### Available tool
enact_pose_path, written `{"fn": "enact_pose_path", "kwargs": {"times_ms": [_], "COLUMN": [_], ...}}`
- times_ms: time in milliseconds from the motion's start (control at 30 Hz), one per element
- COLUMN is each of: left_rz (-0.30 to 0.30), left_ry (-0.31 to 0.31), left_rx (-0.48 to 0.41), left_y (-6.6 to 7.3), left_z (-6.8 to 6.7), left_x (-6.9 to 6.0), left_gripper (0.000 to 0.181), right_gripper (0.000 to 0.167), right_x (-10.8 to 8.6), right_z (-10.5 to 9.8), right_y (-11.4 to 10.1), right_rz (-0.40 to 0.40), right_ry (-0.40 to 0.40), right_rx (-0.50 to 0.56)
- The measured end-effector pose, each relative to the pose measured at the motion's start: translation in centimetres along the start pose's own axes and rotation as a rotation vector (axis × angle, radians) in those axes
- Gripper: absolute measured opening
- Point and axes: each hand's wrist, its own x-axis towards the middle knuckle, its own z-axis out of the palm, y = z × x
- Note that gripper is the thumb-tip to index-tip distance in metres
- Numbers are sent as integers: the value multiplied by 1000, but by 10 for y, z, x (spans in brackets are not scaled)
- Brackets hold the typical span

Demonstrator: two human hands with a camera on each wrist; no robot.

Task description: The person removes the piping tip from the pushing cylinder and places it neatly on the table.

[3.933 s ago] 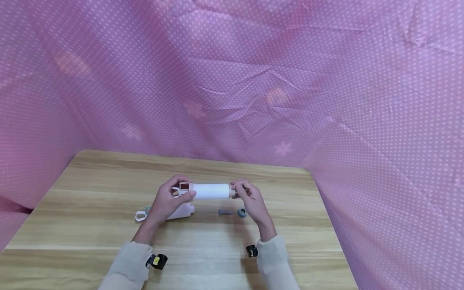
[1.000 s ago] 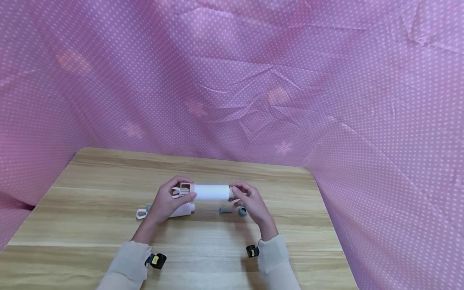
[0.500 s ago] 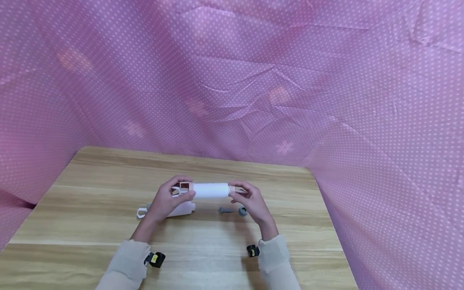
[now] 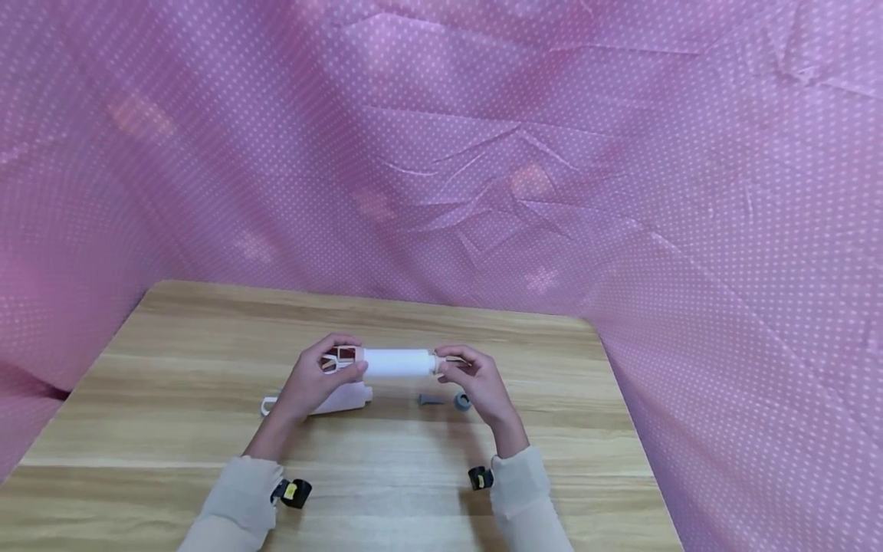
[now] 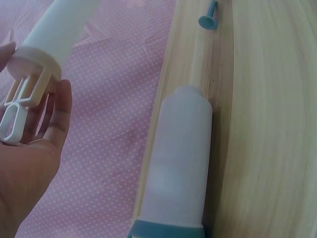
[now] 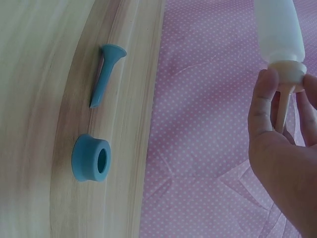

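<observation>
Both hands hold a white squeeze bottle [image 4: 396, 363] level above the table. My left hand [image 4: 306, 383] grips its peach frame-like end piece [image 5: 43, 82], from which a white loop [image 5: 14, 124] sticks out. At the other end, the fingertips of my right hand [image 4: 485, 389] pinch the peach collar [image 6: 287, 73]; a thin peach spout [image 6: 283, 106] points back into the palm. Below, a second white bottle [image 5: 178, 158] with a teal end lies on the table, partly hidden by my left hand in the head view.
A teal spout [image 6: 104, 74] and a teal ring-shaped collar [image 6: 91, 158] lie on the wooden table [image 4: 386, 491], nearer me than the held bottle. Pink dotted cloth [image 4: 441, 192] hangs behind and around the table. Each wrist wears a small black camera [image 4: 297, 493].
The right fingers have shifted around the collar several times, and the spout shows between them now. The held bottle has moved slightly left with the left hand. The teal pieces stay put.
</observation>
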Motion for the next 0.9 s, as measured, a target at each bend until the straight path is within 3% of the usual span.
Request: {"fn": "enact_pose_path", "kwargs": {"times_ms": [300, 600, 900], "left_rz": [-70, -92, -181], "left_ry": [25, 52, 14], "left_rx": [1, 92, 129], "left_y": [-5, -16, -35], "left_z": [-12, -29, -47], "left_x": [3, 15, 24], "left_gripper": [46, 50, 58], "right_gripper": [28, 27, 28], "right_x": [-1, -4, -7], "right_z": [-5, -6, -8], "right_y": [3, 4, 2], "right_rz": [4, -13, -8], "right_ry": [13, -5, 0], "right_rx": [12, 2, 7]}}
